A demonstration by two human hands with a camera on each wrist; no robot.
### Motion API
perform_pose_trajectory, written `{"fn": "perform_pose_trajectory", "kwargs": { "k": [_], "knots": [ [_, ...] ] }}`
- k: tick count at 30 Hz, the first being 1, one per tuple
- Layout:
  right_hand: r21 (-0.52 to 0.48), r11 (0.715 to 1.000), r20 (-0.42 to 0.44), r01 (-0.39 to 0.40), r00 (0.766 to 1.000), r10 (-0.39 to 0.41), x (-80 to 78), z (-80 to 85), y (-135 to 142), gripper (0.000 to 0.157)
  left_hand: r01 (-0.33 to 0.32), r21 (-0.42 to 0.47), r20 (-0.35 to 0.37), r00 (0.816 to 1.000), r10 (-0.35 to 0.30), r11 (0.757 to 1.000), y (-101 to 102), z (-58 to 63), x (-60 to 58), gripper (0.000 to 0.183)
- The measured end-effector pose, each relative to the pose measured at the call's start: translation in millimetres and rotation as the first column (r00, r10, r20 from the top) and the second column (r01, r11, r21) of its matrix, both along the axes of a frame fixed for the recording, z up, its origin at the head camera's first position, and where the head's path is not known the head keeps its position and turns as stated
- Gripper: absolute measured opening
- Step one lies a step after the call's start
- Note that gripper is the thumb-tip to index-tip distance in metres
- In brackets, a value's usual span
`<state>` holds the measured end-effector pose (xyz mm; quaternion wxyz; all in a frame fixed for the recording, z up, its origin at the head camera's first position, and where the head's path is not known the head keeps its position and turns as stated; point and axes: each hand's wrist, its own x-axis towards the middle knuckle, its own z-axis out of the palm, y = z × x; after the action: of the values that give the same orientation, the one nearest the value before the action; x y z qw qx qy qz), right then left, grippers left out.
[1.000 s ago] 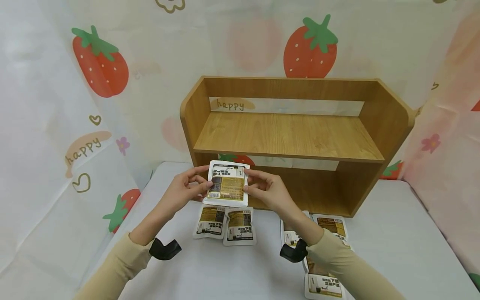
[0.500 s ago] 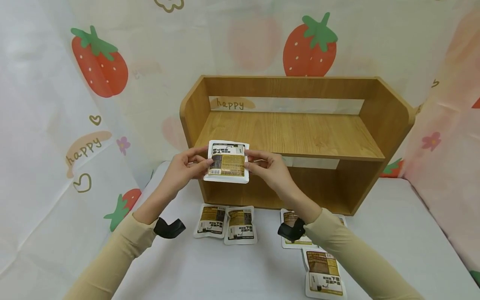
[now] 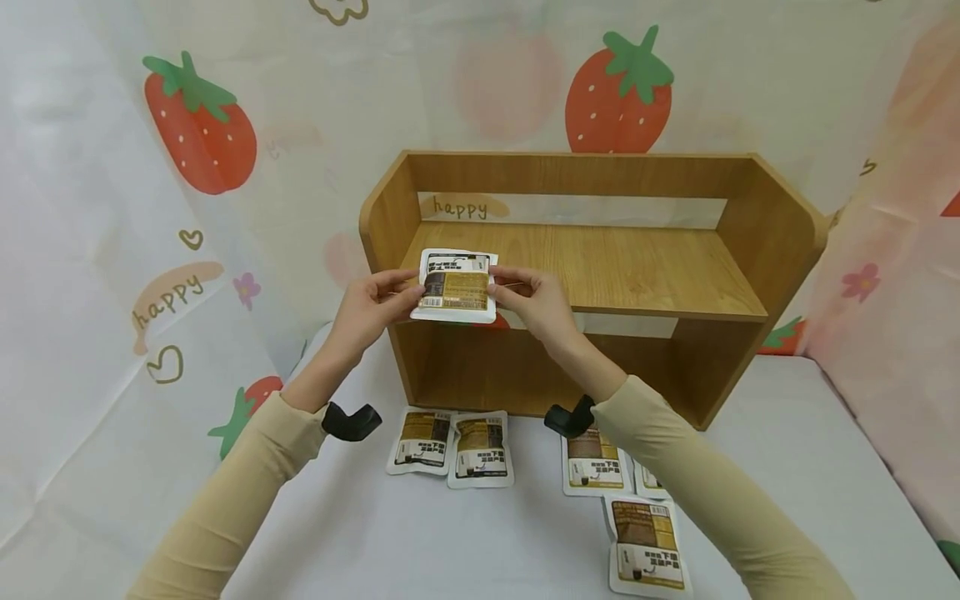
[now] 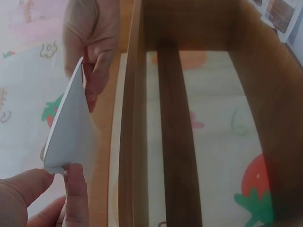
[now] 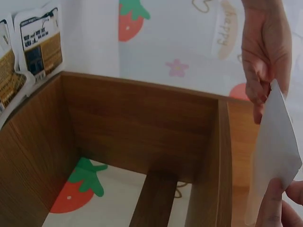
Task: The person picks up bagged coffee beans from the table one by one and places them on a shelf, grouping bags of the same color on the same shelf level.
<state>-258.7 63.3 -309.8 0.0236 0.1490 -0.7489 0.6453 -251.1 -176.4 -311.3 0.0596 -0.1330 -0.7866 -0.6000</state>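
A flat sealed pouch with white edges and a gold-and-dark label is held up at the left front of the shelf unit's upper board. On its left edge, the thumb and fingers of my left hand pinch it. My right hand pinches the opposite edge the same way. Seen in the left wrist view, the pouch shows its plain white back, between the left hand below and the right hand above. In the head view it overlaps the board's front edge.
Below the shelf unit, two similar pouches lie side by side on the white table. Toward the right lie several more: one pouch, another partly behind the right sleeve, and one nearer pouch. Strawberry-printed cloth hangs behind.
Both hands have lifted the pouch from in front of the lower compartment to the height of the upper board, moving it forward. The pouches on the table have stayed put.
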Motion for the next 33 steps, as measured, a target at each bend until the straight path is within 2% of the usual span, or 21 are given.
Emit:
{"fn": "perform_pose_trajectory", "kwargs": {
  "k": [10,16,20,29,33],
  "knots": [
    [0.026,1.0,0.006,0.018,1.0,-0.018,-14.7,7.2,-5.7,0.032,-0.051,-0.042,0.013,0.999,0.052,0.998,2.6,4.8,-9.4,0.043],
    [0.022,1.0,0.034,-0.014,0.999,0.013,-18.6,9.4,-9.0,0.034,-0.076,-0.067,0.005,0.997,0.076,0.995,4.8,7.6,-15.2,0.047],
    [0.058,0.998,0.048,-0.006,0.999,0.004,-22.6,9.4,-9.6,0.036,-0.083,-0.086,0.002,0.997,0.083,0.993,7.5,9.0,-18.7,0.049],
    [0.124,0.992,0.045,0.015,0.999,-0.02,-36.9,9.6,-14.0,0.04,-0.065,-0.134,-0.038,0.997,0.06,0.989,12.4,8.2,-31.8,0.048],
    [0.144,0.99,0.028,0.004,1.0,-0.008,-41.9,8.3,-16.7,0.041,-0.089,-0.216,-0.077,0.994,0.074,0.972,14.9,6.7,-37.3,0.045]
  ]
}}
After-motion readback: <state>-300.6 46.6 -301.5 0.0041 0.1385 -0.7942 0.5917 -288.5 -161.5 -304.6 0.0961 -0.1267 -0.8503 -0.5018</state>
